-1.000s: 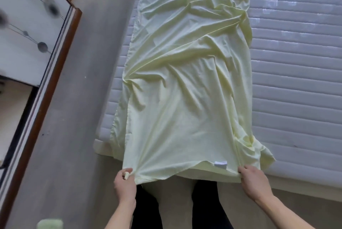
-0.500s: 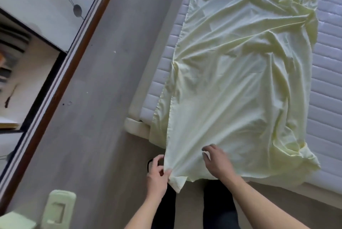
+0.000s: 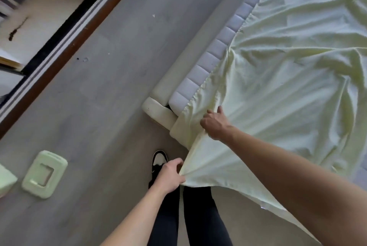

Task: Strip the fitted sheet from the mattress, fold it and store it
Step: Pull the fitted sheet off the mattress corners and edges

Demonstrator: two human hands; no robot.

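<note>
So the fitted sheet [image 3: 288,78] is off the corners already, lying loose and creased over the mattress [image 3: 216,49], filling the right half of frame w/ its near end hanging off the bed's foot at lower centre. Left hand [image 3: 170,174] pinches the bunched near corner of the sheet, fingers curled round the fabric, held just off the bed above a black-and-white shoe [image 3: 158,160]. Right hand [image 3: 215,124], centre frame, lies on the sheet edge at the mattress corner; fingers look curled into the fabric, prob. gripping, though the fingertips are partly hidden. Step in hand looks like gathering the near edge to start a fold. To do it well: keep the left pinch firm so the corner doesn't slip, run the right hand along the hem to find the next corner, pull taut btwn both hands before folding, and shake out the creases first. Elastic hem will bunch, so tuck corners into each other. Pale green lid [image 3: 44,174] lies on the floor [image 3: 111,78] at lower left, well apart from the sheet.
</note>
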